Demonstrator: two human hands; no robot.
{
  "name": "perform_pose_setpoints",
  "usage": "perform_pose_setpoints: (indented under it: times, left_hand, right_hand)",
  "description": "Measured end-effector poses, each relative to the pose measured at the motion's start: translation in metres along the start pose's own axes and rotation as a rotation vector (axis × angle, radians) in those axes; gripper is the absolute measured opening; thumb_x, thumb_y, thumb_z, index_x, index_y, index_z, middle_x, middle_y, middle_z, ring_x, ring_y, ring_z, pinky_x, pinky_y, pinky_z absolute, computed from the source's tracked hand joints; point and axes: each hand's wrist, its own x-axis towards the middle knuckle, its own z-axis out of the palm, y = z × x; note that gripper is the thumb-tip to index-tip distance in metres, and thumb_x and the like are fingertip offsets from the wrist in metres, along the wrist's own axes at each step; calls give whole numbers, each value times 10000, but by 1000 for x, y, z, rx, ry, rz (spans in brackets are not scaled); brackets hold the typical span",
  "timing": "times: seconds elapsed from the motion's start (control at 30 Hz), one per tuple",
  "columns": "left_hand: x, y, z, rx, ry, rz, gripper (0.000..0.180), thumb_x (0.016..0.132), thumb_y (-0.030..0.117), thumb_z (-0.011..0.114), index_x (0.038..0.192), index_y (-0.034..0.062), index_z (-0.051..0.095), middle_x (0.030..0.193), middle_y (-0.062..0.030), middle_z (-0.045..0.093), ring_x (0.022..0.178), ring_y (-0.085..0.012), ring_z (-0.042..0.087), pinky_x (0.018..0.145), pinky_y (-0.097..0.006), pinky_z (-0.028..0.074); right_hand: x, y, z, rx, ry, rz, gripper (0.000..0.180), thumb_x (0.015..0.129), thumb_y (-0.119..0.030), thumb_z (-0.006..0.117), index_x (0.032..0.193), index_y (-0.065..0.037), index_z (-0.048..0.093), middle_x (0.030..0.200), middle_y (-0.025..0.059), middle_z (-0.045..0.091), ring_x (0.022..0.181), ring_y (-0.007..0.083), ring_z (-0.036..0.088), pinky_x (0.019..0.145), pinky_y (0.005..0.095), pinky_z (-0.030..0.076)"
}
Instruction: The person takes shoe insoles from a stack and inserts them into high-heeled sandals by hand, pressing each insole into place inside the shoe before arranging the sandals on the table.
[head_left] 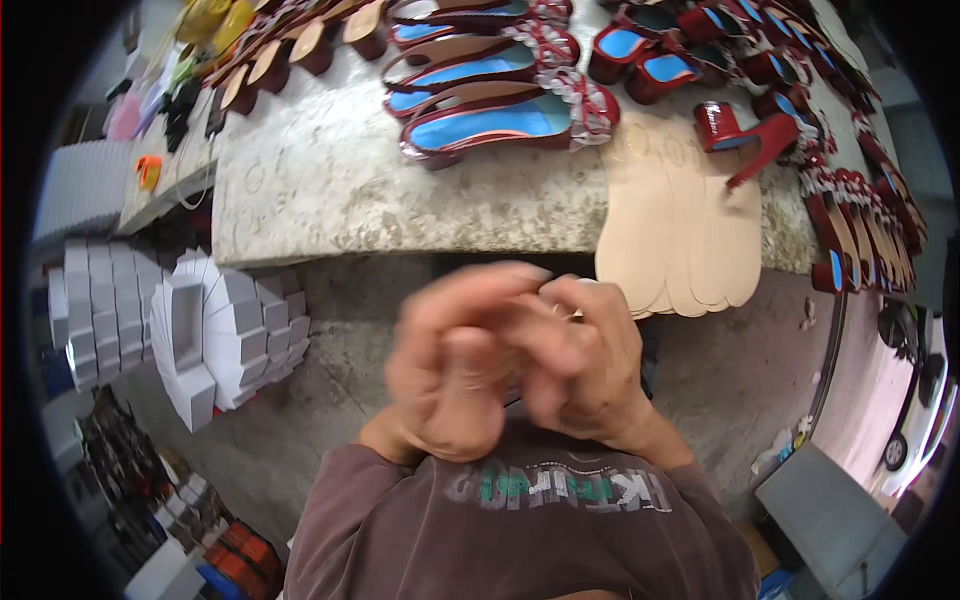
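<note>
L grip [450, 370] blurred, curled in; R grip [592, 365] adj., approx. same curl.

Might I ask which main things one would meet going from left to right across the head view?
Nested white boxes, left hand, right hand, tan insole-shaped sheets, white car.

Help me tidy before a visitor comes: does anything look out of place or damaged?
One red shoe lies askew over the tan sheets, while the shoes to its left stand in a neat row. The sheets also overhang the front edge of the table, whose top looks stained.
</note>
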Motion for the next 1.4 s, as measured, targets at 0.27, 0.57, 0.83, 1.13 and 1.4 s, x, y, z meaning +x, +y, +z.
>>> perform_pose_setpoints:
  times: [0.27, 0.57, 0.83, 1.13, 1.4]
  left_hand:
    - [1, -90, -87, 1217, 638, -362, 804, 819, 38, 791, 1479, -52, 340, 1340, -221, 508, 1239, -346, 532, 1074, -452, 454]
    - [24, -111, -119, 1364, 569, -200, 877, 754, 101, 875, 1467, -47, 386, 1226, -243, 621, 1132, -354, 640, 941, -424, 538]
    - [-39, -57, -159, 917, 299, -376, 740, 691, 29, 845, 1380, -35, 582, 1295, -221, 668, 1211, -286, 666, 1062, -391, 527]
    - [-29, -74, -155, -28, 481, -388, 629, 1042, 329, 370, 1546, -43, 324, 1452, -217, 555, 1381, -278, 504, 1202, -422, 335]
    - [-7, -87, -139, -74, 519, -530, 1006, 995, 755, 54, 1523, -54, 334, 1225, -180, 627, 1115, -224, 645, 1000, -337, 504]
  right_hand:
    - [-56, 20, -69, 837, 414, 868, 576, 767, -69, 636, 1305, 100, 516, 1160, 304, 672, 877, 271, 668, 893, 381, 526]
    - [-21, 9, -50, 725, 303, 807, 722, 758, -74, 736, 1399, 128, 471, 1184, 286, 661, 835, 233, 676, 960, 387, 538]
    - [-28, -6, -77, 443, -49, 904, 753, 699, 46, 783, 1399, 141, 521, 1295, 314, 642, 1148, 368, 678, 1019, 401, 502]
    - [30, 31, -14, 22, -432, 437, 635, 711, 40, 750, 1322, 133, 603, 1023, 249, 723, 821, 285, 718, 772, 325, 551]
    - [70, 63, 44, 38, -423, 289, 542, 778, 50, 704, 1313, 102, 634, 1066, 240, 735, 821, 238, 702, 794, 303, 533]
